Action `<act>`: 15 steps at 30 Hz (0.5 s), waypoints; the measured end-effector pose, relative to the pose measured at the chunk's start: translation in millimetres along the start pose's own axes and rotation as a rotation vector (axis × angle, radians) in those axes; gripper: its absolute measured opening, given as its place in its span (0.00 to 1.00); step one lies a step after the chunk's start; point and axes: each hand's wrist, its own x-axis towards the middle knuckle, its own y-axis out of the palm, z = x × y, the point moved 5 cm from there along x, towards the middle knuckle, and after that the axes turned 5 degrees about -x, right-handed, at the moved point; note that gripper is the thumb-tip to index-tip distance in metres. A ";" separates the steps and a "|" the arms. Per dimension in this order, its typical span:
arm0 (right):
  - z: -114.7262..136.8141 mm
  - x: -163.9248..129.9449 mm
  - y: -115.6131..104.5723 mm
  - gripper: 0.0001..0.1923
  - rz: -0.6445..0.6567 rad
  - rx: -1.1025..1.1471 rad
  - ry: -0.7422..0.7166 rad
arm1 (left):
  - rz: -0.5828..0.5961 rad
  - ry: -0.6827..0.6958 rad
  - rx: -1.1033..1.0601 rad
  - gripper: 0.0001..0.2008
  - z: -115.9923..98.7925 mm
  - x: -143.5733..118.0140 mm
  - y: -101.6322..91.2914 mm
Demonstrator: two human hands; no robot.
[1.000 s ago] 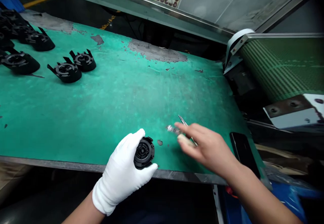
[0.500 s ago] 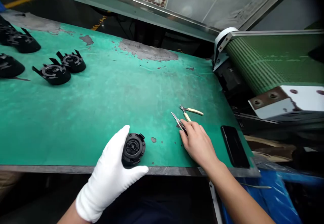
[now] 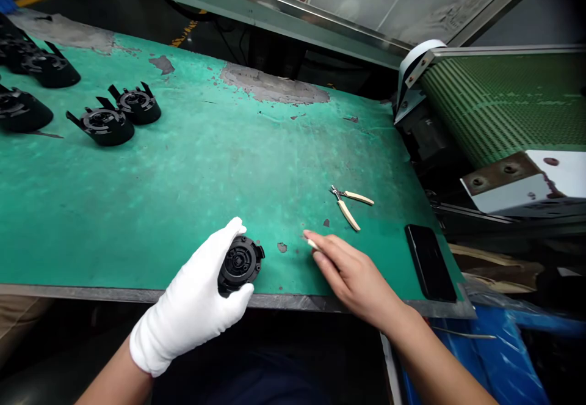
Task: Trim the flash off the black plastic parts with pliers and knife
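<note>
My left hand (image 3: 192, 307), in a white glove, grips a round black plastic part (image 3: 241, 263) at the near edge of the green table (image 3: 206, 173). My bare right hand (image 3: 354, 277) lies low over the table just right of that part. Its fingers are closed on a slim small tool (image 3: 312, 244), of which only a pale tip shows past the fingertips. Small cutters with cream handles (image 3: 350, 203) lie on the mat beyond my right hand, untouched.
Several black plastic parts (image 3: 105, 125) stand at the table's far left. A dark phone (image 3: 429, 262) lies at the right near corner. A green conveyor belt (image 3: 499, 102) with a metal frame adjoins the table on the right. Blue plastic (image 3: 513, 356) sits below.
My right hand has left the cream-handled cutters on the mat, taken up a slim tool and moved left toward the black part. My left hand has kept hold of the part.
</note>
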 end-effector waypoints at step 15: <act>39.5 26.7 -11.5 0.22 0.133 -0.507 -0.104 | -0.031 -0.037 -0.032 0.43 11.0 0.3 8.1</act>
